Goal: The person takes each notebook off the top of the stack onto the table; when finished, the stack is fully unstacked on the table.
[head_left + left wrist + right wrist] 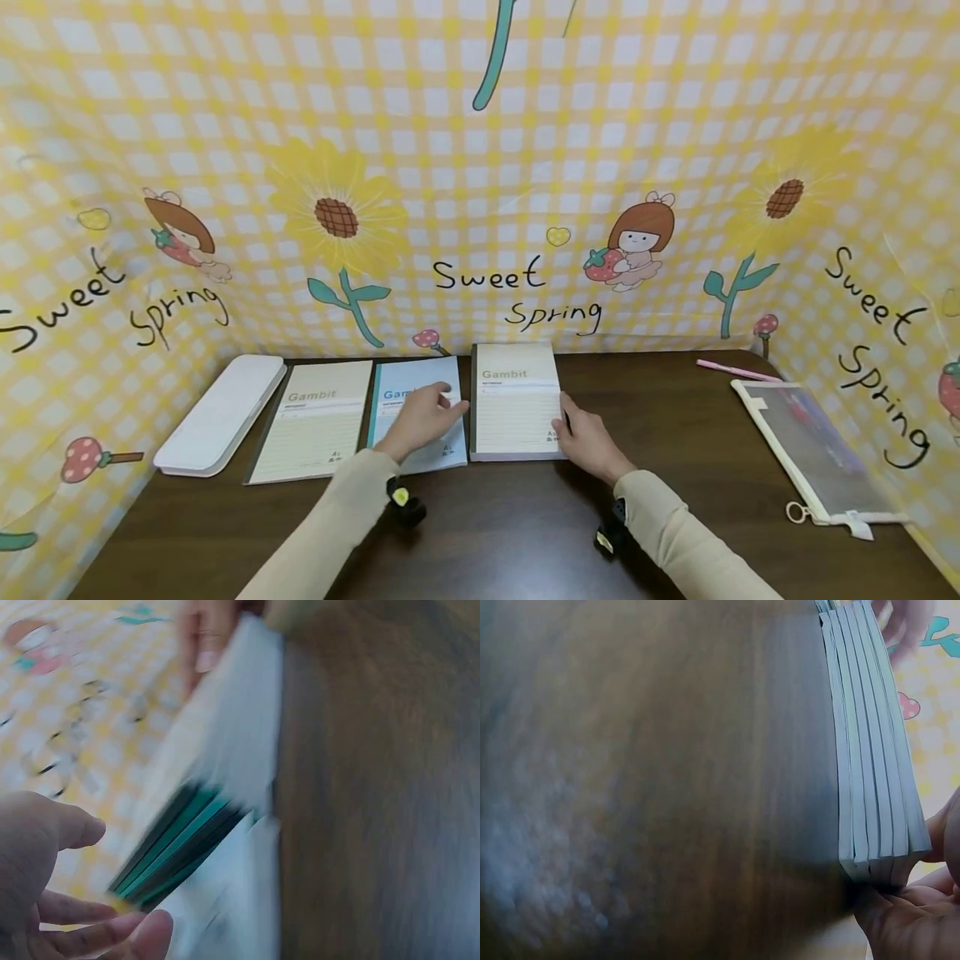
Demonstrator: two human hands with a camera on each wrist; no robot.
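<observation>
Head cam is bright and evenly lit with soft light, barely any shadows on my desk [675, 417], though the backdrop bows fisheye-style toward the frame edges. Both wrist cams are mushy: the left one smears the notebook stack [217, 787] with motion blur, and the right one's whole left side is out-of-focus wood.

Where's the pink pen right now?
In the head view the pink pen lies at the far right of the table, near the back wall, just behind the clear zip pouch and well right of the notebook stack.
</observation>
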